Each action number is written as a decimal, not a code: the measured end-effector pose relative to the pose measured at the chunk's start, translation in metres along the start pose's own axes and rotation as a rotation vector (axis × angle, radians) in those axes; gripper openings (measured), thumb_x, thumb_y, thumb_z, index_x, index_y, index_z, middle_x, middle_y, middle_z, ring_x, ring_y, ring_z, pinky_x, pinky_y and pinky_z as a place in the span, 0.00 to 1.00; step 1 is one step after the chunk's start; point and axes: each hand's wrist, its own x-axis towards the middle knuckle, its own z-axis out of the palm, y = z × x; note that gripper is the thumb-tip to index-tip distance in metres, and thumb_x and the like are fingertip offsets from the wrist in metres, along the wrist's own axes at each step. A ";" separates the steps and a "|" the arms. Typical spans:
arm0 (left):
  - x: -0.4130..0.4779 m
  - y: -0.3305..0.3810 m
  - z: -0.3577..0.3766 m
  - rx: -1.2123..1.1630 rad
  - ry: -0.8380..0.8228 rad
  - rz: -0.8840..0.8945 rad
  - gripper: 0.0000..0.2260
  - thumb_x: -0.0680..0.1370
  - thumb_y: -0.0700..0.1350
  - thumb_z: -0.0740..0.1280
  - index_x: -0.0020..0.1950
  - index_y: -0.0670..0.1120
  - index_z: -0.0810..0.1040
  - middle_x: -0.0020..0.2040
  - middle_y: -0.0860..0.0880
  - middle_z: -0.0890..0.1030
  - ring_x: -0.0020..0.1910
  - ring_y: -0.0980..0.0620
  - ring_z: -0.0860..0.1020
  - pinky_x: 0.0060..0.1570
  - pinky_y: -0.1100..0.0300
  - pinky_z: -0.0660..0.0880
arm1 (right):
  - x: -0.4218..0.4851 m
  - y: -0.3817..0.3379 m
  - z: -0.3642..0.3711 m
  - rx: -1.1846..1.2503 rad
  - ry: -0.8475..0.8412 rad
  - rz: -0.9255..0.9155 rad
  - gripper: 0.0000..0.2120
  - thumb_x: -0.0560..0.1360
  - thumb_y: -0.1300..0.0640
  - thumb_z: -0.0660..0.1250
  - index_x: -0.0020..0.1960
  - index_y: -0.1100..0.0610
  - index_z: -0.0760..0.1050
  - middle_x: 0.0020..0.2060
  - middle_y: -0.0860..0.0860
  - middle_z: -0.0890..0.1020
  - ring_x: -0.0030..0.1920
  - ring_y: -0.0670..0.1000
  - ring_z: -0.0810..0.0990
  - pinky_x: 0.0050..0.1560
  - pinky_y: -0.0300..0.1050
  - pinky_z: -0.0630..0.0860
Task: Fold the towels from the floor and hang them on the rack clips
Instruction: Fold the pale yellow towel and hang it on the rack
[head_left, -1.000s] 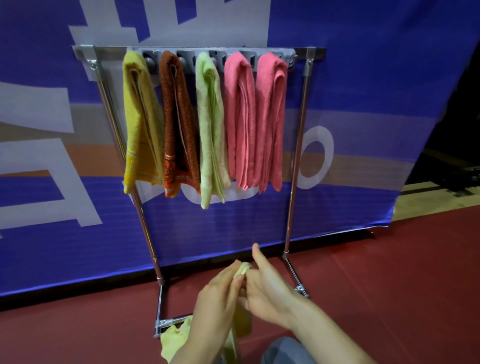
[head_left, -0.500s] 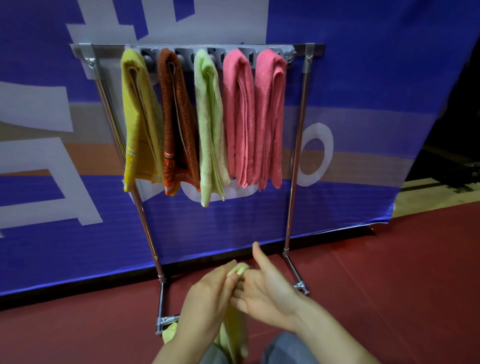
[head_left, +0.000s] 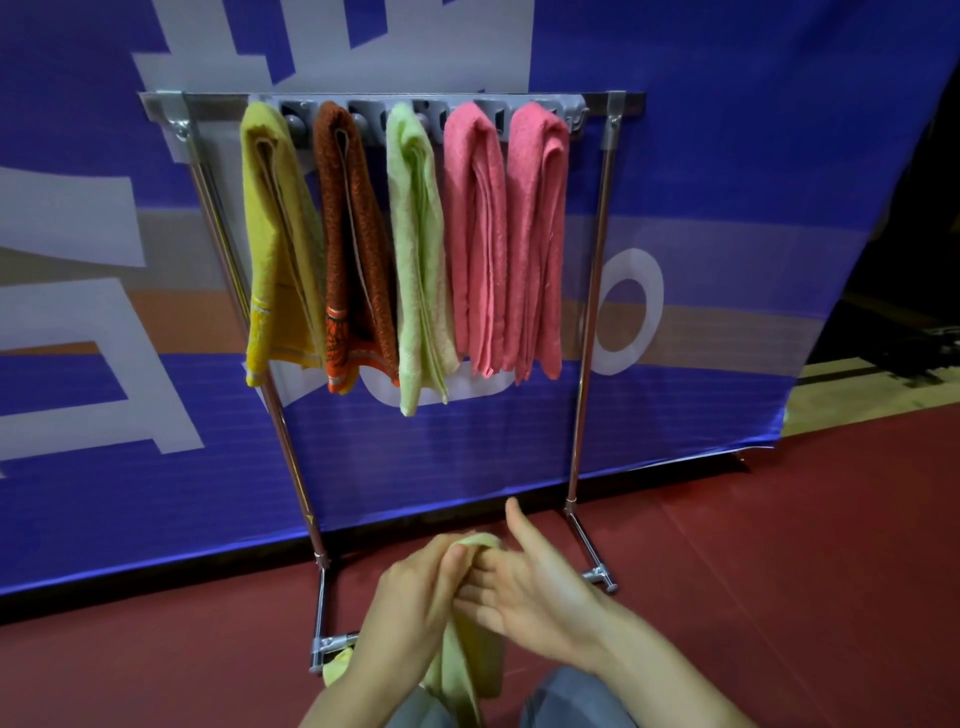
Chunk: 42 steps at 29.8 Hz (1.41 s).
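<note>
Head view — hands (head_left: 415, 603) (head_left: 540, 597) pinch towel (head_left: 467, 670); banner (head_left: 727, 182) lettering cropped.

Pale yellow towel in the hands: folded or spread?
Folded. The pale yellow towel hangs as a narrow doubled strip, its top bend gripped between left hand and right hand.

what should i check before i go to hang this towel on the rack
1. Grip on the pale towel: ok, left hand and right hand both hold its top fold.
2. Fold finished: cannot tell, the lower part runs out of view.
3. Towel clear of the rack foot: not ok, a pale corner lies beside it.
4. Free clip on the clip strip: cannot tell, five hung towels cover most of it.
5. Rack upright: ok.
</note>
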 end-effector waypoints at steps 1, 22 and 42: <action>0.000 0.001 -0.003 -0.043 0.004 -0.016 0.12 0.74 0.57 0.53 0.42 0.61 0.77 0.37 0.65 0.81 0.39 0.66 0.78 0.41 0.69 0.72 | 0.000 0.001 -0.003 -0.055 0.027 0.001 0.35 0.76 0.38 0.40 0.65 0.63 0.66 0.56 0.53 0.75 0.58 0.49 0.75 0.52 0.35 0.76; 0.004 0.014 -0.050 -0.299 -0.327 0.021 0.30 0.67 0.70 0.58 0.48 0.46 0.80 0.48 0.45 0.82 0.48 0.56 0.78 0.53 0.60 0.74 | -0.001 -0.009 -0.038 -0.930 -0.067 -0.350 0.29 0.55 0.30 0.68 0.52 0.43 0.74 0.66 0.38 0.58 0.62 0.24 0.58 0.58 0.21 0.62; 0.020 0.019 -0.072 -0.363 -0.154 -0.115 0.23 0.74 0.57 0.60 0.45 0.37 0.79 0.38 0.48 0.82 0.38 0.56 0.78 0.40 0.69 0.74 | -0.035 -0.033 -0.048 -0.876 0.100 -0.461 0.13 0.72 0.69 0.64 0.50 0.53 0.74 0.31 0.34 0.81 0.24 0.35 0.74 0.27 0.25 0.67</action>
